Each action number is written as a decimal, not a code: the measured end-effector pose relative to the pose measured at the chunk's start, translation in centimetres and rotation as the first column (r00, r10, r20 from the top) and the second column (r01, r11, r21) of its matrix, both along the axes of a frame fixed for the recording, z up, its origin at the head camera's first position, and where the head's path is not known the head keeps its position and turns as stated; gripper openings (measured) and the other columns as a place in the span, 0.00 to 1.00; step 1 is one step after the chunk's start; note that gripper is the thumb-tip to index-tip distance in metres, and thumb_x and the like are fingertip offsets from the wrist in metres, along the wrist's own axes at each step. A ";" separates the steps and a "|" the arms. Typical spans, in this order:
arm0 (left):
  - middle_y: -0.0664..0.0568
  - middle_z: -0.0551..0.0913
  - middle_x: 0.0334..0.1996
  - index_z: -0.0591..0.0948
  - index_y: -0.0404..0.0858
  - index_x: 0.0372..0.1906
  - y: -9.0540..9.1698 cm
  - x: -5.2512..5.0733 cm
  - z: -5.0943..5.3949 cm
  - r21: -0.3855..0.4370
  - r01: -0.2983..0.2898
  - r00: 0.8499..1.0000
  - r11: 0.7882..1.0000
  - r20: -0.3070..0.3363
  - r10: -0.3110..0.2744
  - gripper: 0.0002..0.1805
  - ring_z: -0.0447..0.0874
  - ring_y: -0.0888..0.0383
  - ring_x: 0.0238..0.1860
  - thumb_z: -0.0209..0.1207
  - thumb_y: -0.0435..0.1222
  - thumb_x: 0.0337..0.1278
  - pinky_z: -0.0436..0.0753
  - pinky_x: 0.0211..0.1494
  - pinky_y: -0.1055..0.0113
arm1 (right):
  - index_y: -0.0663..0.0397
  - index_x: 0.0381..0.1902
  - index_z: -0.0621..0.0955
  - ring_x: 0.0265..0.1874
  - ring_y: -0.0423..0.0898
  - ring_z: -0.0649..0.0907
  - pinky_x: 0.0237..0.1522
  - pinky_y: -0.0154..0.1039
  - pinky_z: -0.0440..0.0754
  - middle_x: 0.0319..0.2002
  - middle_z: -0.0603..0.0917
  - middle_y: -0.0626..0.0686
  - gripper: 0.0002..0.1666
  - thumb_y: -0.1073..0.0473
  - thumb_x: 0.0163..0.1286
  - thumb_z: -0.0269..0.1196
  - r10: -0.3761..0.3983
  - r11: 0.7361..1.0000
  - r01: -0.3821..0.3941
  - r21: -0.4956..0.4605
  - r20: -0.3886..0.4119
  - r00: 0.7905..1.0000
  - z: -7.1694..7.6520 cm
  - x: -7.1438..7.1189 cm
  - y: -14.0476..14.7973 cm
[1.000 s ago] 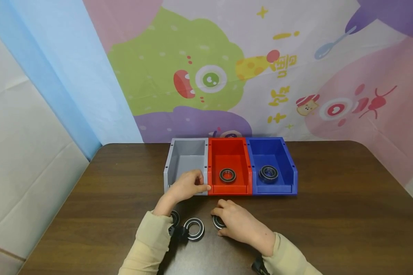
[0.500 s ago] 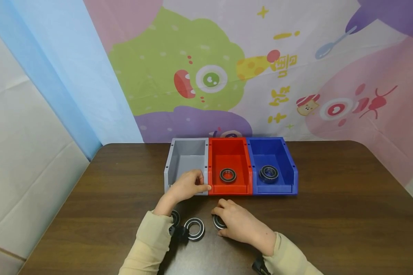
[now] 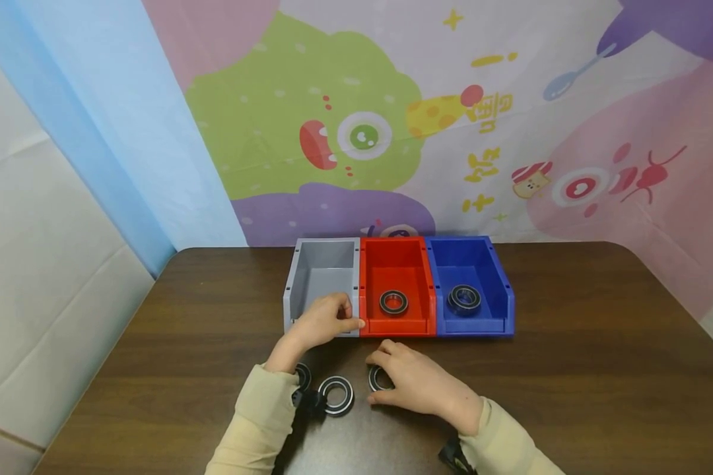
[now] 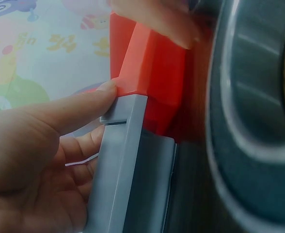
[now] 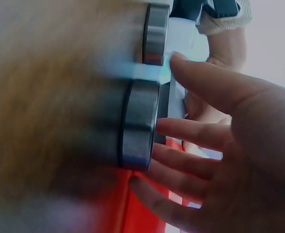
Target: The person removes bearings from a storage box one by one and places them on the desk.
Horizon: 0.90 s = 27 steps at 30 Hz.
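Head view: Three plastic storage bins stand side by side on a wood-grain table (image 3: 570, 316), the red bin (image 3: 395, 264) in the middle, the grey bin (image 3: 328, 254) on its left, the blue bin (image 3: 465, 254) on its right.
Left hand (image 3: 322, 322): Grips the grey bin's front corner, thumb tip at the seam with the red bin.
Right hand (image 3: 422, 381): Thumb and fingers stand well apart in front of the red bin, around a ball bearing (image 3: 373, 380) on the table.
Other rings: A second bearing (image 3: 393, 313) lies flat inside the red bin and a third bearing (image 3: 466, 311) sits to its right, in the blue bin; two more lie in front and to the left, one partly hidden by a beige sleeve (image 3: 261, 402).
Left wrist view: The left thumb presses the grey rim beside the red bin, fingers curled against the wall; a blurred bearing looms nearer the lens than the red bin.
Right wrist view: The right hand's fingers reach out loosely, thumb apart, beside a bearing in front of the red bin; whether they touch it cannot be told.
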<state>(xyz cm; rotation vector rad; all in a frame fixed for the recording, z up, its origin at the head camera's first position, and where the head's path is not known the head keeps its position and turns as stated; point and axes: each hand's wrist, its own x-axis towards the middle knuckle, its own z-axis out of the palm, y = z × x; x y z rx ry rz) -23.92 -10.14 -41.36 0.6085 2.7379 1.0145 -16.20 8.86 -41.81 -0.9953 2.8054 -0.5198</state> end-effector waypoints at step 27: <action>0.54 0.69 0.19 0.71 0.39 0.23 0.0 -0.1 -0.1 0.010 0.003 1.000 1.000 -0.021 -0.003 0.14 0.66 0.60 0.22 0.65 0.41 0.47 0.65 0.25 0.70 | 0.60 0.48 0.77 0.43 0.50 0.78 0.49 0.44 0.76 0.44 0.77 0.56 0.17 0.63 0.60 0.61 -0.289 0.951 0.275 -0.138 -0.096 0.952 1.3 -7.7 -0.2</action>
